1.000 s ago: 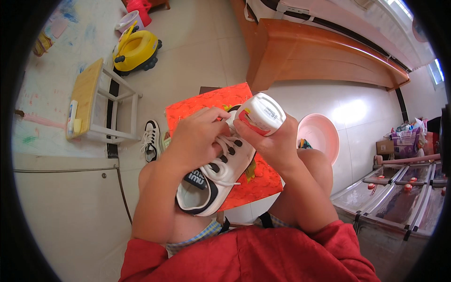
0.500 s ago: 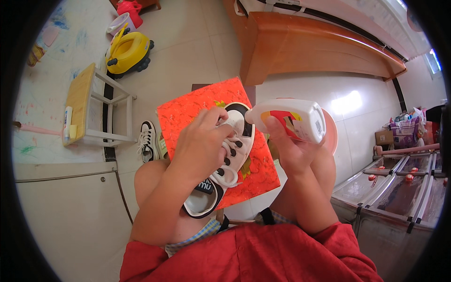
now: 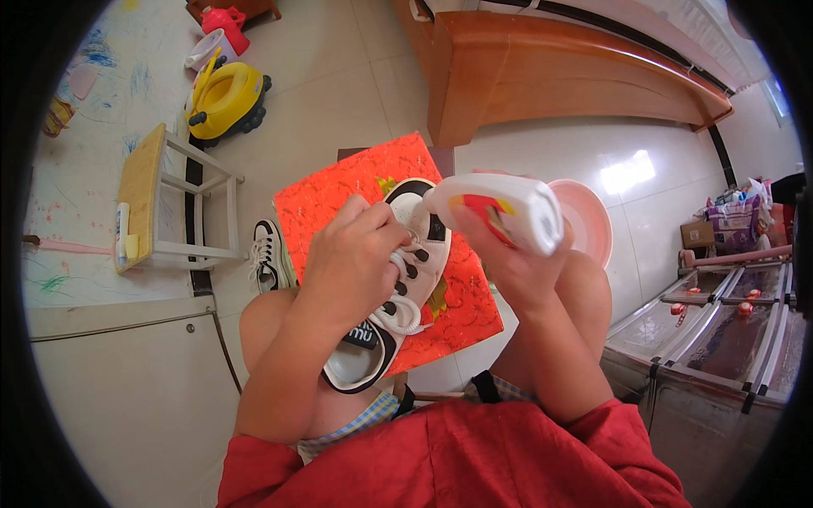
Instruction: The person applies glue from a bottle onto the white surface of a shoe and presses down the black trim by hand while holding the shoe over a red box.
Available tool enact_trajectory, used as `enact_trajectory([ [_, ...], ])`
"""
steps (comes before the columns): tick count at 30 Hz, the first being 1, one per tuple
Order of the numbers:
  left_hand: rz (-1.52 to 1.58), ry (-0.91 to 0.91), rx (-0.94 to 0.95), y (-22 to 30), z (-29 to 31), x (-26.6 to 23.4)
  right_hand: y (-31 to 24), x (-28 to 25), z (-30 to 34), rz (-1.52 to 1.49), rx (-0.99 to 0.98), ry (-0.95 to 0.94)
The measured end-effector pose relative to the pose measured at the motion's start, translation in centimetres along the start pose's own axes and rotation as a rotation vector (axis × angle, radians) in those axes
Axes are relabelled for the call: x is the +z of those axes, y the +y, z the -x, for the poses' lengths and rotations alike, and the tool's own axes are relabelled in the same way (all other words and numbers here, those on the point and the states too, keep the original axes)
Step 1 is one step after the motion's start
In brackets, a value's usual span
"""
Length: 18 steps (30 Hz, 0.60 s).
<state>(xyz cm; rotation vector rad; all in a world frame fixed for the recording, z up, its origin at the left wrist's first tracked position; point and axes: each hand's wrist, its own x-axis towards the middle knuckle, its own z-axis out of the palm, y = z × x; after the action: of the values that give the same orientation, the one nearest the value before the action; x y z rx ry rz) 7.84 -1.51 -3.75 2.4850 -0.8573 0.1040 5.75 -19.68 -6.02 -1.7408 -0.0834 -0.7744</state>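
Observation:
A white sneaker with black toe and heel trim (image 3: 423, 288) lies slantwise on a red patterned box (image 3: 326, 190), its heel end toward my left knee. My left hand (image 3: 356, 262) is closed on the upper, fingers curled by the loosened white laces. In my right hand (image 3: 527, 275) is a white plastic bottle (image 3: 529, 207) with a red and yellow label. It is tipped on its side, with its narrow end at the sneaker's toe. Whether anything flows out cannot be seen.
A matching sneaker (image 3: 268, 262) stands on the floor left of the box. Right of it sits a pink basin (image 3: 584, 216). A small wooden stool (image 3: 144, 199) and a yellow ride-on toy (image 3: 227, 97) are at the left. Drawers (image 3: 720, 339) stand at the right.
The bottle has shifted left with my right hand, showing more of the pink basin. My left hand remains on the sneaker, its fingers slightly moved.

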Motion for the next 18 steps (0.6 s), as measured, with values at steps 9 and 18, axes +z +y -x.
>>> enact_trajectory([
  [9,0.005,-0.006,-0.017,-0.1,0.0,0.1,-1.1,-0.8,0.3,-0.037,0.151,-0.174],
  [18,0.007,-0.007,-0.019,-0.3,0.1,0.2,-1.0,-0.8,0.1,0.052,0.036,-0.334],
])
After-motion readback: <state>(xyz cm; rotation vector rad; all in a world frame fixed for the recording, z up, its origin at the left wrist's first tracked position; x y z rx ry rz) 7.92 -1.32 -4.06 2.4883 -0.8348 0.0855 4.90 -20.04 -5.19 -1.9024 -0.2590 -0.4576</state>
